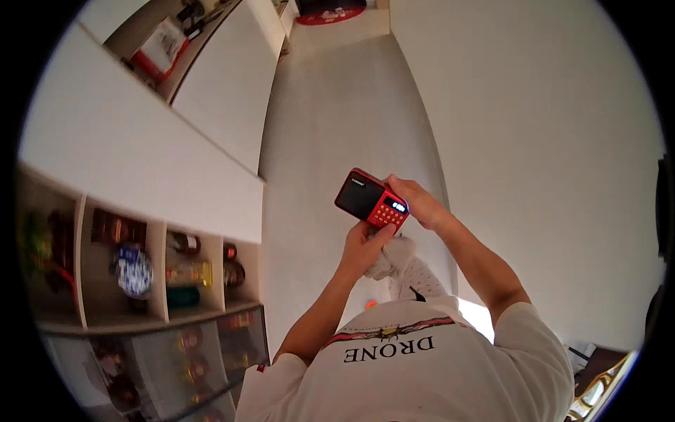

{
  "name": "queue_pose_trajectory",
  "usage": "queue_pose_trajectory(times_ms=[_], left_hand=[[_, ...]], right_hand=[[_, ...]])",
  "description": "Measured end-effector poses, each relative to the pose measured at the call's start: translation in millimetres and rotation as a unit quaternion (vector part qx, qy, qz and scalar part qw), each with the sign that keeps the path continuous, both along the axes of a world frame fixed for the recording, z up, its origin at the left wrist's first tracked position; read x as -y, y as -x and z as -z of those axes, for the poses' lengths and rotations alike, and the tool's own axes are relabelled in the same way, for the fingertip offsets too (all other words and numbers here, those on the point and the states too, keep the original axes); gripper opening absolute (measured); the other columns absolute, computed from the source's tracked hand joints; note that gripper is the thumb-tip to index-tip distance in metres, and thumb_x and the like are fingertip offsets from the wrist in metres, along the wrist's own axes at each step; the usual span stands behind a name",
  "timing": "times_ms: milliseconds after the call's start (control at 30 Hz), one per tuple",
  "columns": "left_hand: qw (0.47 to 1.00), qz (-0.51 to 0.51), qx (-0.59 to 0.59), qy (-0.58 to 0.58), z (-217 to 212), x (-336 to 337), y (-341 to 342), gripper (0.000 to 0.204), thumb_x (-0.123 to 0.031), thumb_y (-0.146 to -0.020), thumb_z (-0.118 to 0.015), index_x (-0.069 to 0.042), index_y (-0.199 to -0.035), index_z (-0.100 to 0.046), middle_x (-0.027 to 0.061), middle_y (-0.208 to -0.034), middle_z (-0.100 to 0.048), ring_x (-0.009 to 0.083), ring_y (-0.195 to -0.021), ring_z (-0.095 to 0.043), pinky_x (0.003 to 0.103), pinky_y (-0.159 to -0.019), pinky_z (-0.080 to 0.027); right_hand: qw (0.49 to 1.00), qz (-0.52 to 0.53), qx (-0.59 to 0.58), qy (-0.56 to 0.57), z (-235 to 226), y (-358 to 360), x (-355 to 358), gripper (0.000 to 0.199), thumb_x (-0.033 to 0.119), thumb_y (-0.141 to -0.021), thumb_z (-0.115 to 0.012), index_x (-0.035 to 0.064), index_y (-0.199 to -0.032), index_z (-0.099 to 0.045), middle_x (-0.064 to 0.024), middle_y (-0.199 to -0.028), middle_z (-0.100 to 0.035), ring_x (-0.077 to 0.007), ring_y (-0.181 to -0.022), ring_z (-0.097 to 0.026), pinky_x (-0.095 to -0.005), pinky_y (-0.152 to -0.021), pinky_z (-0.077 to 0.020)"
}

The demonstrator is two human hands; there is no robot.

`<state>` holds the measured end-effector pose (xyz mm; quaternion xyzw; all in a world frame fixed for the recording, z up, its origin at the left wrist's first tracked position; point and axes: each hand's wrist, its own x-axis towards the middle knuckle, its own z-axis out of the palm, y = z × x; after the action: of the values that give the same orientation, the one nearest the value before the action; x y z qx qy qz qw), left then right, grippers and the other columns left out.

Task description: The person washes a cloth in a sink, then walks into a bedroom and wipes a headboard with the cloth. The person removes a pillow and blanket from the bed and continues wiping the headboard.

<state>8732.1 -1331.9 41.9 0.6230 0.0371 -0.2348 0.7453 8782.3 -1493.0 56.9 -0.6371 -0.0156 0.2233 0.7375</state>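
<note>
A small red portable radio (373, 200) is held up in front of my body, tilted in the air. It has a black speaker grille on its left part, a lit display and rows of small buttons on its right part. My left hand (365, 247) grips the lower edge, the thumb lying by the buttons. At the right end, my right hand (416, 200) wraps around the radio, thumb along the top edge near the display. Fingers behind the radio are hidden.
On the left, a white cabinet (218, 77) has open shelf cubbies with bottles and a blue-and-white jar (133, 271). A red-and-white box (160, 50) sits on its upper ledge. Grey floor (337, 98) runs ahead to a red mat (330, 15). A white wall (541, 141) stands on the right.
</note>
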Motion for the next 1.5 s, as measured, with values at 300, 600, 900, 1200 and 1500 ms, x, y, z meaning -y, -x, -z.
queue_pose_trajectory(times_ms=[300, 600, 900, 1200, 1500], left_hand=[[1.000, 0.011, 0.015, -0.008, 23.1, 30.3, -271.3, 0.037, -0.021, -0.084, -0.064, 0.004, -0.110, -0.056, 0.0075, -0.096, -0.062, 0.0122, -0.086, -0.057, 0.026, -0.075, -0.046], [0.996, 0.038, -0.017, -0.085, 88.4, 29.5, -478.9, 0.037, -0.024, -0.084, -0.065, 0.001, -0.110, -0.058, 0.0056, -0.102, -0.062, 0.0118, -0.091, -0.055, 0.027, -0.082, -0.044], [0.976, 0.191, 0.000, -0.107, 125.6, 87.5, -775.3, 0.045, -0.036, -0.081, -0.065, -0.002, -0.110, -0.060, 0.0093, -0.100, -0.064, 0.0169, -0.092, -0.059, 0.030, -0.084, -0.044], [0.896, 0.388, 0.053, -0.208, 141.3, 194.2, -1082.2, 0.050, -0.040, -0.081, -0.065, -0.005, -0.117, -0.058, 0.0082, -0.090, -0.063, 0.0156, -0.083, -0.057, 0.029, -0.075, -0.045], [0.944, 0.200, -0.010, -0.262, 119.6, 204.4, -1376.8, 0.045, -0.038, -0.084, -0.062, -0.011, -0.120, -0.058, 0.0067, -0.093, -0.064, 0.0129, -0.084, -0.059, 0.029, -0.070, -0.048]], right_hand=[[0.999, 0.019, 0.021, 0.043, 20.2, -268.5, 34.6, 0.058, 0.049, -0.094, -0.037, -0.0026, -0.106, -0.060, -0.0096, -0.097, -0.062, -0.0147, -0.089, -0.053, -0.0298, -0.085, -0.0416], [1.000, -0.001, -0.012, 0.019, 89.1, -478.9, 38.5, 0.053, 0.046, -0.094, -0.040, 0.0001, -0.110, -0.059, -0.0073, -0.100, -0.061, -0.0151, -0.092, -0.052, -0.0300, -0.088, -0.0407], [0.988, 0.148, -0.050, -0.021, 119.6, -723.0, 106.0, 0.049, 0.043, -0.095, -0.041, -0.0001, -0.112, -0.057, -0.0078, -0.104, -0.060, -0.0149, -0.095, -0.053, -0.0294, -0.088, -0.0400], [0.965, 0.250, -0.070, -0.041, 173.3, -982.6, 224.1, 0.046, 0.040, -0.095, -0.043, -0.0008, -0.109, -0.058, -0.0072, -0.099, -0.062, -0.0134, -0.090, -0.055, -0.0289, -0.084, -0.0425], [0.963, 0.233, -0.134, -0.021, 161.8, -1287.8, 323.6, 0.049, 0.041, -0.094, -0.045, -0.0019, -0.117, -0.055, -0.0066, -0.102, -0.062, -0.0128, -0.093, -0.055, -0.0290, -0.087, -0.0407]])
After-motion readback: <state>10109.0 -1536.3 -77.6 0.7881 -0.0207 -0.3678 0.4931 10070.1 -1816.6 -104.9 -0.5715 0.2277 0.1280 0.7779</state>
